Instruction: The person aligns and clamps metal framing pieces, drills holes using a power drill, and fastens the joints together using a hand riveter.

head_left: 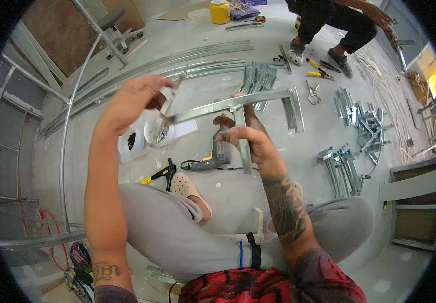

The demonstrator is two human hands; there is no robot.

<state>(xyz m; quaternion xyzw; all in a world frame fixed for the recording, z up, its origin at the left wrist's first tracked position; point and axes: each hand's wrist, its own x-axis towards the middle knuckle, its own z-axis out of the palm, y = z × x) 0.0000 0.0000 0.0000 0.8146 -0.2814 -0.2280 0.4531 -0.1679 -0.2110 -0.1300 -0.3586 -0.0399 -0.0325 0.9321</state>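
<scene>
In the head view my right hand [253, 139] grips a frame of galvanized metal channel [202, 107] by its short middle piece. The frame is a long bar with crosspieces at both ends, held above the floor. At its left end, my left hand [136, 98] has its fingers bent around the upper part of the end piece [168, 103]; the fingertips are partly hidden and slightly blurred. Beneath the frame, a grey and yellow power drill [217, 154] lies on the floor. Two white tubs, one with dark screws [132, 140] and one with silvery screws [161, 134], stand below my left hand.
A yellow and black hand tool [162, 173] lies by my left shoe. Bundles of cut metal channel [344, 169] lie at right, long channels [208, 50] behind. Pliers [313, 93] and a crouching person [336, 22] are farther back. Metal scaffolding [69, 101] stands at left.
</scene>
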